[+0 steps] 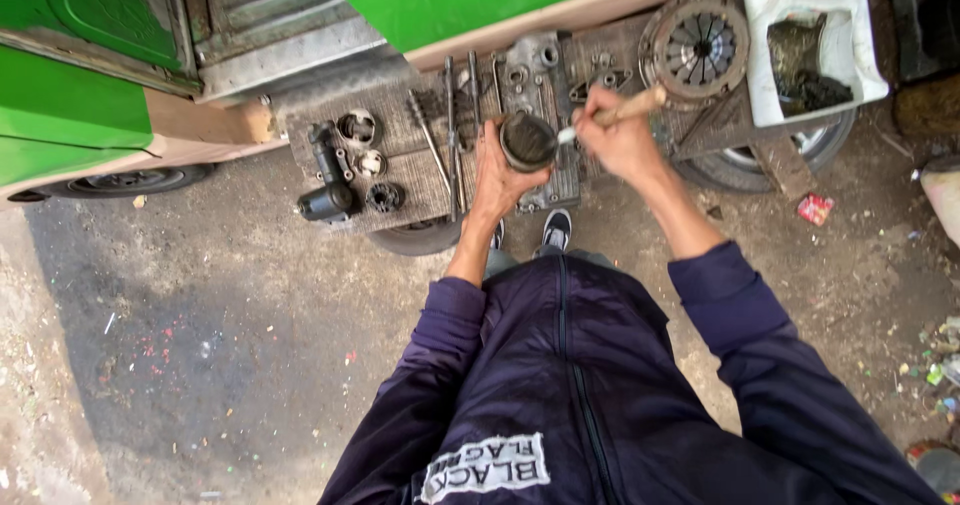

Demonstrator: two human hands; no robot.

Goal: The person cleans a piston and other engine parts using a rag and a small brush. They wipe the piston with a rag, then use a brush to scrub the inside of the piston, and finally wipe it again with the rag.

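Left grip: a dark round metal part, seemingly a piston (527,141), is clasped from below by the left hand (497,173), fingers curled around its side.
Right grip: a wooden-handled brush (618,113) is pinched in the closed fingers of the right hand (618,143), its tip laid against the piston's edge.
Position of the part: it is held up in front of the body, above a board (400,170) spread with parts.
Progress: the piston's top is seen dark and grimy, so cleaning is judged to be under way and unfinished; how much of the side is done cannot be told.
Left to do: three similar round parts (358,127) are laid near a black cylindrical unit (326,197), apparently awaiting attention.
Around: long rods (448,135), a grey engine casting (530,65), a clutch disc (695,49) and a cut white jug (812,45) are set beside a green vehicle (440,0).
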